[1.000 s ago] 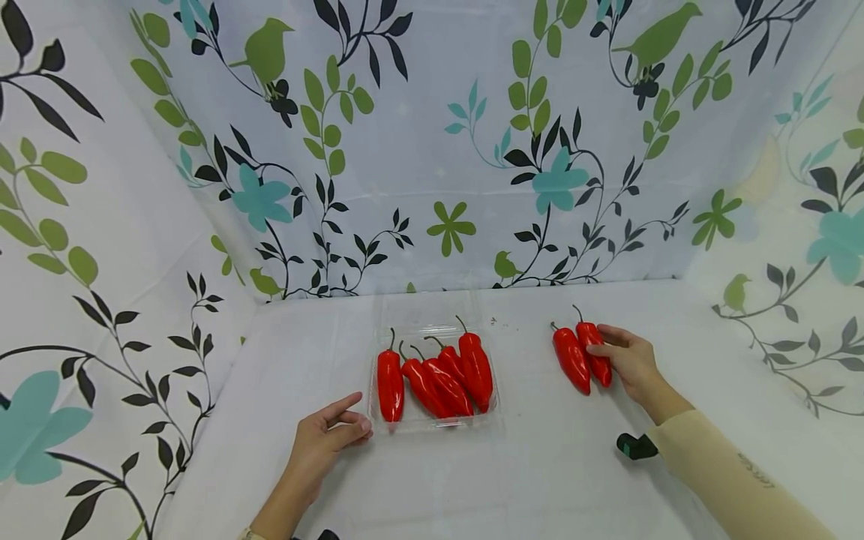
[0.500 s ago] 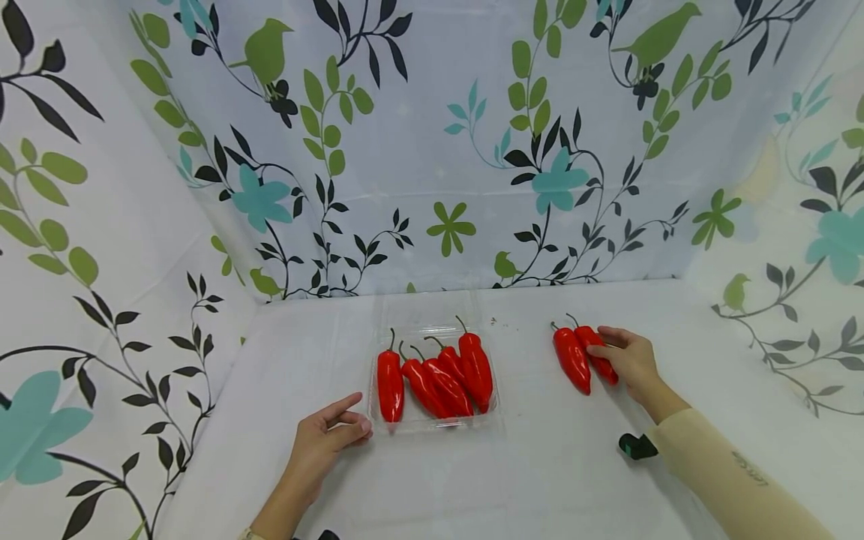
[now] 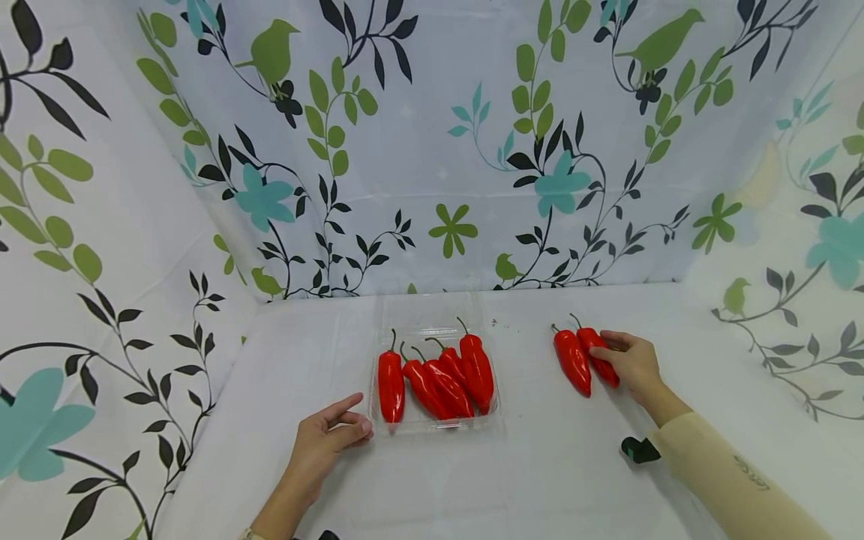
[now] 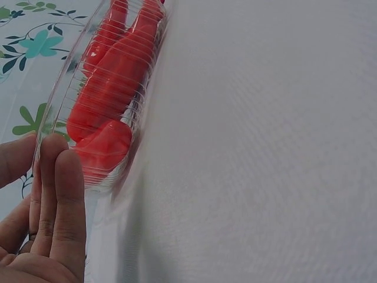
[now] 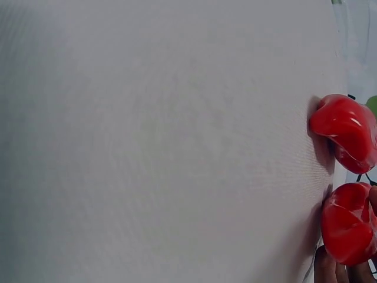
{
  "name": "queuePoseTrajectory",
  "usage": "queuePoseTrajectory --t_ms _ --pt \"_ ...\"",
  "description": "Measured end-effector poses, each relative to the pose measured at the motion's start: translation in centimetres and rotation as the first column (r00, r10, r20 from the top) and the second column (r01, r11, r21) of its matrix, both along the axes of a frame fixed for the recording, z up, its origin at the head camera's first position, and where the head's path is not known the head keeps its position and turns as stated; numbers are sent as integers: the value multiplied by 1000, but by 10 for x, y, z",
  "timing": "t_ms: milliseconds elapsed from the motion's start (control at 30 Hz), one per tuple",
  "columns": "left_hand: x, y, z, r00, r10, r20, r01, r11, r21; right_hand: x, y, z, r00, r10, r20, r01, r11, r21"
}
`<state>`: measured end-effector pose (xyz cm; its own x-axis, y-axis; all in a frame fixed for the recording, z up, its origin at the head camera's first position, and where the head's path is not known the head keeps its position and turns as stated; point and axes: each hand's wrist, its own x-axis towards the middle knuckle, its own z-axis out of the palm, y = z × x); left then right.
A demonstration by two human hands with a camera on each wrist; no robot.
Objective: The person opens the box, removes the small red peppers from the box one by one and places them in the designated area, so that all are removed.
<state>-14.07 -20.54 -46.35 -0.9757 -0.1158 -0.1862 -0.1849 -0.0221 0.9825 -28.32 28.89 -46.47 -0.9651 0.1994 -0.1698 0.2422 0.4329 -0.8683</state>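
We see the right hand [image 3: 633, 364] at the right of the tabletop [image 3: 553, 465], its fingers [image 3: 610, 341] curled over a red pepper [image 3: 598, 355] and pinching it against the thumb; that pepper lies on the tabletop, stem toward the far side, just beside a second pepper [image 3: 572, 362] on its left; whether the two touch we cannot tell; in the right wrist view both peppers sit at the right edge, the held one [image 5: 347, 223] low with fingertips [image 5: 325, 266] under it, the other [image 5: 346, 131] above it.

The left hand [image 3: 325, 439] rests on the tabletop at the near left corner of a clear tray [image 3: 432, 424]; its fingers [image 3: 344, 409] are loosely bent and close together, holding nothing; in the left wrist view they [image 4: 62, 200] lie side by side just against the tray's wall [image 4: 56, 127], though we cannot tell if they press it.

The tray sits in the middle of the tabletop, well apart from the two loose peppers; it holds four peppers [image 3: 435, 379] side by side, stems toward the far side.

A sleeve [image 3: 729, 480] covers the right forearm; a dark clip [image 3: 637, 449] shows beside it; a floral cloth [image 3: 432, 150] hangs behind.
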Motion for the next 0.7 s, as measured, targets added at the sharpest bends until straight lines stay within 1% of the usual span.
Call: queuePoseTrajectory --t_ms 233,467,600,700 --pt "0 1 0 1000 4 5 -4 1000 -7 1 3 1 1000 8 -2 -8 1000 16" --pt "0 2 0 1000 0 -5 0 1000 -13 0 3 7 999 -26 -24 27 999 25" --pt "1 2 1 1000 2 -12 -2 1000 -4 0 -5 15 997 -45 -58 47 999 28" --pt "1 2 1 1000 5 -11 -5 1000 -4 1 -17 23 994 -32 -104 37 998 53"
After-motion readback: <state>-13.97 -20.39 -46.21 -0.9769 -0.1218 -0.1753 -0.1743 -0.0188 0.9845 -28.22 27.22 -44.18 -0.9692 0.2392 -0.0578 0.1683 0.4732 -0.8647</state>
